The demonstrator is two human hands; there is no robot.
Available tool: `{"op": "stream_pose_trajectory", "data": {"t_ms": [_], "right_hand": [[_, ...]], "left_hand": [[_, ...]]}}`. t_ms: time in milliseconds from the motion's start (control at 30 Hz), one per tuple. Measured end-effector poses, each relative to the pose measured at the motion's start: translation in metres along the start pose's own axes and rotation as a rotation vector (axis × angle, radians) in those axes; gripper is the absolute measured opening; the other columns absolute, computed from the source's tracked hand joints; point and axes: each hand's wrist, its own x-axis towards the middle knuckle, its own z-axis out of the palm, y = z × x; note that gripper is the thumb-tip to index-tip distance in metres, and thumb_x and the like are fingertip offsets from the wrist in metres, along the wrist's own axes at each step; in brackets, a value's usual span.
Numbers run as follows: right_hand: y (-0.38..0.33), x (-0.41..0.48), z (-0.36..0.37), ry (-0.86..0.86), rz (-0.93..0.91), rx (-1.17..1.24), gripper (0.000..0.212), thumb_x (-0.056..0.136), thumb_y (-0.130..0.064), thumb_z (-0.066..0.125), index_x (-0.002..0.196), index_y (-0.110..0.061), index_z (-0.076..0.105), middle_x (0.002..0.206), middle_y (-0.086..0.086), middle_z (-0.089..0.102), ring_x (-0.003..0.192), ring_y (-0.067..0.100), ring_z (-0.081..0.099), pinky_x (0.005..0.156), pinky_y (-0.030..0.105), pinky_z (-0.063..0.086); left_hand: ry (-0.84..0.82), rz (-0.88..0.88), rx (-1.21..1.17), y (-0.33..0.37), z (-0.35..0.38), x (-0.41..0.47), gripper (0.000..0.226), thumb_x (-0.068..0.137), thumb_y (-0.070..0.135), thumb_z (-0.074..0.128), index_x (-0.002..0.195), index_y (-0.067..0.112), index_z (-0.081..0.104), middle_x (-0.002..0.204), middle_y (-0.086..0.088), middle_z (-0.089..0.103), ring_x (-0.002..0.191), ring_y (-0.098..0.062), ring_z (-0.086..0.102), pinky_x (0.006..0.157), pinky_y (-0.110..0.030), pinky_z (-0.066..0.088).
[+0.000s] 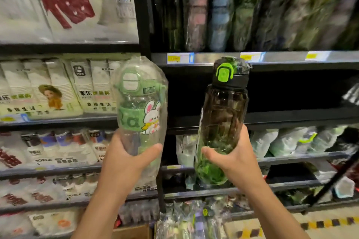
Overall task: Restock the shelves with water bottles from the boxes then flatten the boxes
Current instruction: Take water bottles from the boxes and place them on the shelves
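At nine o'clock, packs of paper cups point(58, 91) are sitting on shelves. The left hand point(124, 159) is gripping a wrapped clear bottle point(141, 106), upright, just left of centre. The right hand point(235, 161) is gripping a dark bottle point(223, 120), leaning toward one o'clock, before a dark shelf point(301, 116) at three o'clock.

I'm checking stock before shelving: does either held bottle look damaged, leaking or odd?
Nothing stands out. The bunny bottle in the left hand sits in crinkled clear wrap; the dark bottle in the right hand looks unwrapped. Both lids look closed, no spill.
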Motion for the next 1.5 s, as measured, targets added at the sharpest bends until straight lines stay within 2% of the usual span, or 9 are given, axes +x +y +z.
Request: {"op": "stream_pose_trajectory", "data": {"t_ms": [100, 333, 500, 733, 900, 1033, 1133, 1267, 1500], "right_hand": [[0.006, 0.04, -0.033, 0.005, -0.069, 0.011, 0.083, 0.062, -0.058, 0.083, 0.132, -0.049, 0.04, 0.12, -0.036, 0.058, 0.114, -0.009, 0.058, 0.089, 0.005, 0.045], [-0.014, 0.138, -0.083, 0.008, -0.227, 0.05, 0.082, 0.061, -0.049, 0.089, 0.13, -0.044, 0.044, 0.116, -0.031, 0.063, 0.106, -0.007, 0.064, 0.082, 0.003, 0.046], [-0.052, 0.205, -0.09, 0.042, -0.323, 0.136, 0.091, 0.064, -0.045, 0.092, 0.139, -0.03, 0.043, 0.118, -0.026, 0.065, 0.11, -0.002, 0.066, 0.089, 0.016, 0.053], [-0.1, 0.281, -0.071, 0.16, -0.436, 0.155, 0.092, 0.065, -0.04, 0.093, 0.139, -0.025, 0.041, 0.126, -0.01, 0.06, 0.116, 0.004, 0.063, 0.106, 0.041, 0.052], [-0.099, 0.321, -0.049, 0.191, -0.461, 0.104, 0.099, 0.066, -0.045, 0.093, 0.146, -0.028, 0.037, 0.131, -0.016, 0.059, 0.12, -0.003, 0.058, 0.108, 0.03, 0.048], [-0.085, 0.35, -0.036, 0.145, -0.439, 0.06, 0.108, 0.067, -0.043, 0.094, 0.153, -0.028, 0.029, 0.138, -0.015, 0.056, 0.126, 0.0, 0.055, 0.111, 0.032, 0.047], [-0.073, 0.367, -0.028, 0.084, -0.401, 0.011, 0.115, 0.065, -0.048, 0.094, 0.156, -0.032, 0.024, 0.142, -0.016, 0.053, 0.128, 0.002, 0.053, 0.111, 0.03, 0.046], [-0.058, 0.387, -0.022, 0.017, -0.37, -0.03, 0.115, 0.067, -0.043, 0.095, 0.155, -0.029, 0.023, 0.141, -0.015, 0.051, 0.127, 0.007, 0.054, 0.111, 0.032, 0.047], [-0.044, 0.41, -0.019, -0.07, -0.242, -0.069, 0.121, 0.07, -0.044, 0.094, 0.159, -0.026, 0.014, 0.149, -0.006, 0.049, 0.131, 0.012, 0.049, 0.11, 0.033, 0.043]], "left_hand": [[-0.014, 0.038, -0.066, 0.022, 0.039, 0.018, 0.086, 0.049, 0.076, 0.087, 0.126, 0.057, 0.054, 0.121, 0.033, 0.066, 0.107, 0.011, 0.064, 0.086, -0.033, 0.051], [0.011, 0.172, -0.165, 0.095, 0.092, 0.078, 0.073, 0.053, 0.062, 0.092, 0.119, 0.057, 0.06, 0.117, 0.031, 0.07, 0.102, 0.011, 0.067, 0.084, -0.033, 0.053], [0.021, 0.332, -0.222, 0.149, 0.099, 0.14, 0.075, 0.059, 0.045, 0.094, 0.124, 0.041, 0.058, 0.116, 0.026, 0.071, 0.103, 0.007, 0.069, 0.071, -0.013, 0.056], [0.005, 0.392, -0.336, 0.184, 0.114, 0.234, 0.075, 0.056, 0.034, 0.097, 0.119, 0.039, 0.056, 0.109, 0.022, 0.075, 0.1, -0.001, 0.073, 0.074, -0.02, 0.06], [0.067, 0.374, -0.281, 0.177, 0.125, 0.287, 0.086, 0.049, 0.048, 0.096, 0.125, 0.04, 0.056, 0.104, 0.027, 0.073, 0.093, 0.01, 0.069, 0.066, -0.009, 0.055], [0.105, 0.335, -0.221, 0.164, 0.136, 0.317, 0.077, 0.045, 0.047, 0.096, 0.111, 0.05, 0.057, 0.107, 0.02, 0.073, 0.102, -0.002, 0.07, 0.085, -0.03, 0.06], [0.121, 0.262, -0.134, 0.153, 0.141, 0.337, 0.074, 0.045, 0.049, 0.097, 0.112, 0.042, 0.065, 0.107, 0.018, 0.073, 0.105, -0.011, 0.069, 0.095, -0.041, 0.059], [0.115, 0.146, -0.058, 0.138, 0.148, 0.354, 0.079, 0.049, 0.049, 0.096, 0.119, 0.022, 0.073, 0.108, 0.007, 0.075, 0.105, -0.02, 0.07, 0.093, -0.04, 0.059], [0.097, 0.116, 0.055, 0.131, 0.152, 0.37, 0.085, 0.055, 0.041, 0.098, 0.131, 0.025, 0.063, 0.116, 0.007, 0.072, 0.109, -0.018, 0.066, 0.096, -0.039, 0.056]]}}
